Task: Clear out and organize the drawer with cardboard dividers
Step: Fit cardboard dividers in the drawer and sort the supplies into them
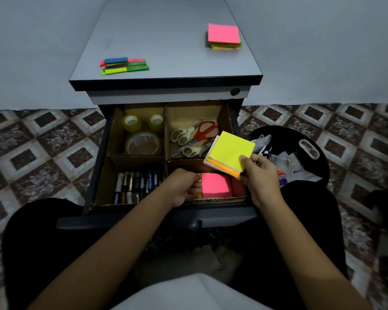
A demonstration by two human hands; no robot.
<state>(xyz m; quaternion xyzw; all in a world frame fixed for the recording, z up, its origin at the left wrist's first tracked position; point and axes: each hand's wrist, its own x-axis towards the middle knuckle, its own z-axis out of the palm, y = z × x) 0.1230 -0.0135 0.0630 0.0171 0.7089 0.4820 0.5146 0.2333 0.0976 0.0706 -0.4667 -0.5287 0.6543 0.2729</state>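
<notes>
The open drawer point(99, 166) is split by cardboard dividers point(165, 139) into four compartments. My right hand point(259, 173) pinches a stack of sticky notes point(230, 153), yellow on top, held tilted above the near right compartment. In that compartment lies a pink sticky pad point(215, 184); my left hand point(186, 189) reaches in beside it, fingers curled against a yellow pad that is mostly hidden. Batteries point(137, 186) fill the near left compartment, tape rolls point(141, 133) the far left, scissors point(195, 137) the far right.
On the cabinet top point(166, 41) lie a pink-topped stack of sticky notes point(224, 36) at the right and a pile of coloured highlighters point(124, 66) at the left. A black bin point(309, 153) with scraps stands right of the drawer. Patterned floor tiles surround the cabinet.
</notes>
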